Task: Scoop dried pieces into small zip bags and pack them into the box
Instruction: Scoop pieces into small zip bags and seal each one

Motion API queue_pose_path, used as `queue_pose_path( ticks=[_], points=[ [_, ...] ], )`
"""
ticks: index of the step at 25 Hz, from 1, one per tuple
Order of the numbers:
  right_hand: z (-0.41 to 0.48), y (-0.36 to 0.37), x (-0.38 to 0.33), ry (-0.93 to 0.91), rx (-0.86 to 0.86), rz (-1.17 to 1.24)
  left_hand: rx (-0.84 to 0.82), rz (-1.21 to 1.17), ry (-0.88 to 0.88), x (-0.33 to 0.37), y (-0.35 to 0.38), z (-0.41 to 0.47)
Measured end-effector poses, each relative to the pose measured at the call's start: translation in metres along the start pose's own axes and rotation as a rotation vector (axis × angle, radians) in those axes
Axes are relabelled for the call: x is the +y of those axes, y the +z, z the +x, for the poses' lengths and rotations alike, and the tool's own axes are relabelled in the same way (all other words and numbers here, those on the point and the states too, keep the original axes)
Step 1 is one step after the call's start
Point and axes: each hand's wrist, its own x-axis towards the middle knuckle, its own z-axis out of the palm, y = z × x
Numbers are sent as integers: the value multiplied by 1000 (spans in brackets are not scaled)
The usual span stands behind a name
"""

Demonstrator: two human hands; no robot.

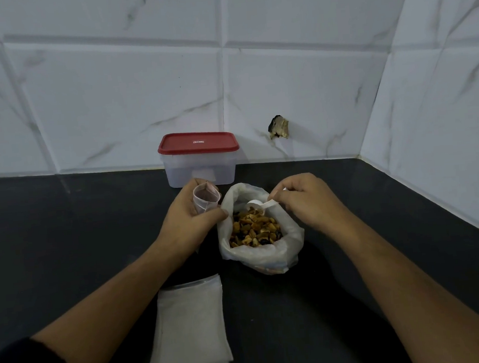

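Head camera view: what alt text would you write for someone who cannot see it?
A person's left hand holds a small zip bag while the right hand holds a white scoop inside an open plastic bag of dried pieces on a black counter. A red-lidded box stands behind by the tiled wall; a stack of empty zip bags lies nearer.

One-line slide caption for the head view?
Left hand holds a small zip bag; right hand holds a white scoop over dried pieces.

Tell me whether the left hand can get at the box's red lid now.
Probably yes: the red lid sits just beyond the left hand, nothing between. But that hand holds a small zip bag, so gripping looks awkward.
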Motion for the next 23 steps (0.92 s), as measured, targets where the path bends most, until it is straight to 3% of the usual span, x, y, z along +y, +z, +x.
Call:
queue_pose_path(
  ticks=[5,16,23],
  points=[
    [-2,9,1,112,-109,240,-4,-3,-13,2,0,-1],
    [-4,7,-4,195,-138,335,3,15,-25,3,1,-1],
    [-6,-12,-4,61,-210,85,13,22,-13,4,0,-1]
  ],
)
